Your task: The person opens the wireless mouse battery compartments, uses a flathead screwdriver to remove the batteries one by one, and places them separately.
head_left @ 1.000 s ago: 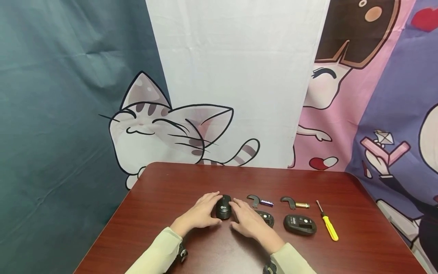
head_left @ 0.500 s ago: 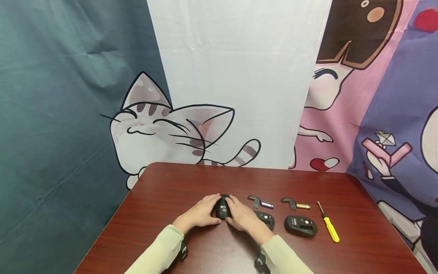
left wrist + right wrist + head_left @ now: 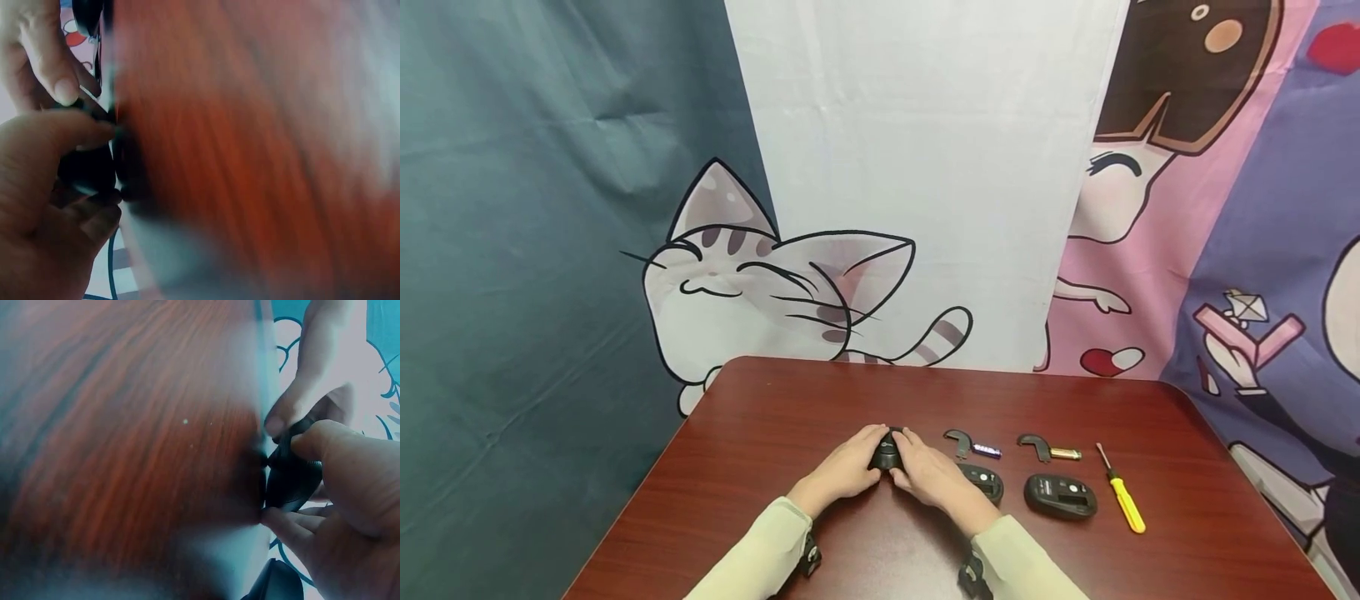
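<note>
A black computer mouse point(image 3: 887, 455) is held between both hands near the middle of the table. My left hand point(image 3: 841, 468) grips its left side, thumb at the near end and fingers toward the far end. From the other side my right hand point(image 3: 931, 473) grips it the same way. In the left wrist view the dark mouse point(image 3: 87, 169) shows behind the left thumb. The right wrist view has the mouse point(image 3: 294, 481) between right thumb and fingers, with the left thumb touching its near end. Fingers hide much of its sides.
Right of the hands, two black mice lie underside up with open battery bays: one point(image 3: 987, 481) partly behind my right hand, another point(image 3: 1060, 497) farther right. Behind them are two curved covers point(image 3: 959, 442) point(image 3: 1034, 445), a purple battery point(image 3: 987, 451) and a gold battery point(image 3: 1065, 454). A yellow-handled screwdriver point(image 3: 1126, 502) lies at far right.
My right hand has come left from beside the mouse and now holds it. The left hand has shifted slightly right and closed in on it. The mouse's near end has moved slightly away.
</note>
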{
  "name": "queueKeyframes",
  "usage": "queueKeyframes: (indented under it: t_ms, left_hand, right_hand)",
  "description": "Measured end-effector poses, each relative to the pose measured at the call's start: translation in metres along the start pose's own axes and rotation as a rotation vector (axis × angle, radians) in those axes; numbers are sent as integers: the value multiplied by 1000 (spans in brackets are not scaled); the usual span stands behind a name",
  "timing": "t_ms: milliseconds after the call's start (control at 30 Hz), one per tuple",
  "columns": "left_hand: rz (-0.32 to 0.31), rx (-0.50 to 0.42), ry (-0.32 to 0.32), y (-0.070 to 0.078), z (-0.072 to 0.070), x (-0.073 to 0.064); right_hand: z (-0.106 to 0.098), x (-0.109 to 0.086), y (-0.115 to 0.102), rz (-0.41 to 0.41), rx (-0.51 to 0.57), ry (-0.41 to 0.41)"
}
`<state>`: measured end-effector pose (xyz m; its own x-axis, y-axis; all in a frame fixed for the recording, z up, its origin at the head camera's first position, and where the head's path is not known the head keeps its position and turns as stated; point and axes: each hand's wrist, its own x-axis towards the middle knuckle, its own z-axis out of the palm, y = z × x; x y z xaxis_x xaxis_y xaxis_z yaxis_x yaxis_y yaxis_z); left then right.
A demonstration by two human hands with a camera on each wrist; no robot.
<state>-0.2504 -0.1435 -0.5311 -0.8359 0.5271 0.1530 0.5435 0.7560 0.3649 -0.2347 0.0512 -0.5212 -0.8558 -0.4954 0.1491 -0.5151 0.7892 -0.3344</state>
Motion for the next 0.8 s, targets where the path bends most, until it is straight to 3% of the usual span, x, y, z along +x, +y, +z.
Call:
queueKeyframes:
  t_ms: [167, 367, 467, 600, 800]
  left_hand:
    - [9, 27, 114, 8, 1, 0]
    - [-9, -3, 242, 28, -14, -4]
    - [-68, -100, 270, 36, -24, -6]
    - [-123, -315, 268, 45, -36, -12]
    - [-128, -565, 269, 66, -48, -21]
  right_hand:
    - [3, -2, 0, -24, 3, 143]
    - [-8, -8, -3, -16, 6, 307]
    - [-22, -12, -6, 6, 66, 349]
    - [-42, -21, -11, 40, 236, 353]
    - [-60, -37, -13, 50, 506, 343]
